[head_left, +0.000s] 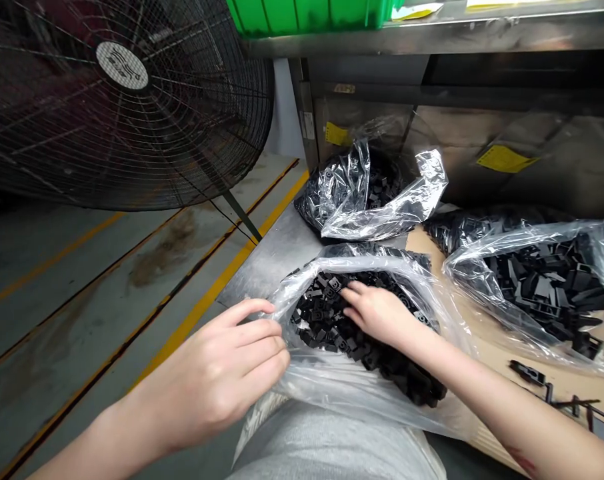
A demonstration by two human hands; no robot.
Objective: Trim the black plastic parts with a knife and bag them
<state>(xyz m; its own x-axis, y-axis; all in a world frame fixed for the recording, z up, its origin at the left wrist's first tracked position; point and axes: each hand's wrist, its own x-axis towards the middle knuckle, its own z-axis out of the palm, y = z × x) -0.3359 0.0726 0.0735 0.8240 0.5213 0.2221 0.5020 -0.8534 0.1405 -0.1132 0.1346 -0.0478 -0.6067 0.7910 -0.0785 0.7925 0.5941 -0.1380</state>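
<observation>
A clear plastic bag [332, 387] full of small black plastic parts [322, 320] lies open just in front of me. My left hand [222, 373] grips the bag's left rim, fingers closed on the plastic. Inside the bag's mouth, my right hand [377, 310] lies on the black parts, its fingers curled down into the pile. Whether they hold a part is hidden.
Two more clear bags of black parts sit at the back [367, 193] and at the right [542, 287]. Loose black parts [557, 393] lie on cardboard at the right. A large black floor fan [117, 100] stands at the left. Above is a steel bench [432, 33] with a green bin [312, 13].
</observation>
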